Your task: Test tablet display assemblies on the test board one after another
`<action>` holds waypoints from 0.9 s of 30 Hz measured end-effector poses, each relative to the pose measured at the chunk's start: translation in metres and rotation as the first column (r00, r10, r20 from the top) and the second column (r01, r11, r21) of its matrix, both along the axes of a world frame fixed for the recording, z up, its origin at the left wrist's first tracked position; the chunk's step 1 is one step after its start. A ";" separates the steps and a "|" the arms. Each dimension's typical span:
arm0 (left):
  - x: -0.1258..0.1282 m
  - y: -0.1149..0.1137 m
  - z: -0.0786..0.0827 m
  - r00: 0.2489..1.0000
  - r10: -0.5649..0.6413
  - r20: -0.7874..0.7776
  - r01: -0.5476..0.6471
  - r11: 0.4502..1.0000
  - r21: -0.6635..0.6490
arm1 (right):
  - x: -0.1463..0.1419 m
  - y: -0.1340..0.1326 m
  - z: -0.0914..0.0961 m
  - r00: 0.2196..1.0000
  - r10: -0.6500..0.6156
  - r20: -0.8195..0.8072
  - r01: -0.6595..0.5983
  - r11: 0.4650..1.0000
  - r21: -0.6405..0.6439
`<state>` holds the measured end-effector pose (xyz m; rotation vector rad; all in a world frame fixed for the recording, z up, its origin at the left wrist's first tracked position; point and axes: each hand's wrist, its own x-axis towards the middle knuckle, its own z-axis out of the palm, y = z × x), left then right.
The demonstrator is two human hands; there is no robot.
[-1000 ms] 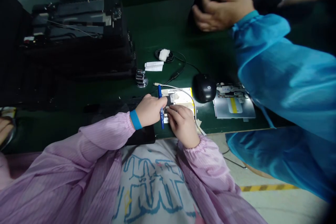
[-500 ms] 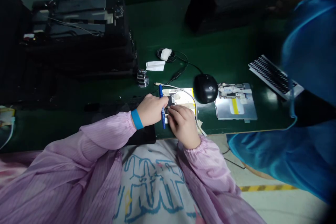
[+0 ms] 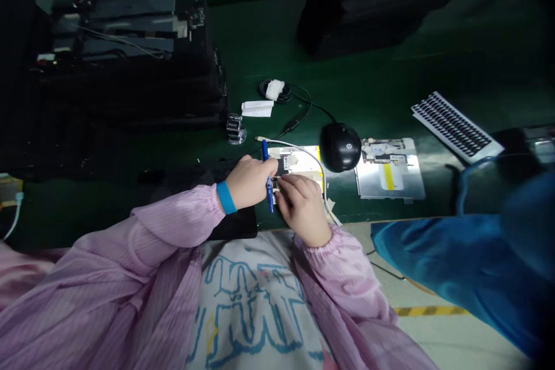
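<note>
My left hand (image 3: 249,180), with a blue band on its wrist, is closed around a blue pen (image 3: 269,196) that stands out past the thumb at both ends. Close beside it, my right hand (image 3: 303,203) has its fingers bent in a pinch at the left part of a silver tablet-like assembly (image 3: 306,157) with a yellow strip. What lies between those fingertips is hidden. A white cable (image 3: 323,176) curves over the assembly and down past my right hand. Under my left forearm lies a dark flat panel (image 3: 236,224).
A black mouse (image 3: 341,147) and another silver assembly (image 3: 379,188) lie to the right, with a keyboard sheet (image 3: 457,127) farther over. A metal stamp (image 3: 235,128), folded paper (image 3: 257,108) and coiled cable (image 3: 274,90) sit ahead. Dark stacked panels (image 3: 134,87) rise at left. A blue-clothed person (image 3: 451,260) is at right.
Both my hands hold almost the same position. The person in blue at the right has leaned back and down, uncovering more of the table and the keyboard sheet.
</note>
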<state>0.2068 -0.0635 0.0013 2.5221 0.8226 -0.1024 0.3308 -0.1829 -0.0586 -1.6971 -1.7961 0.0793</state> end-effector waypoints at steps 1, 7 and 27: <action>0.000 0.000 -0.001 1.000 0.002 0.010 -0.002 1.000 -0.001 | 0.000 0.000 0.000 1.000 0.000 0.007 0.000 1.000 -0.006; -0.001 0.002 -0.001 1.000 0.012 0.026 -0.012 1.000 -0.018 | 0.000 0.000 0.002 1.000 -0.002 0.024 0.003 1.000 -0.026; 0.002 -0.001 0.002 0.997 -0.034 -0.068 0.035 0.999 0.007 | -0.001 -0.001 0.001 0.998 0.019 0.053 -0.014 0.996 -0.090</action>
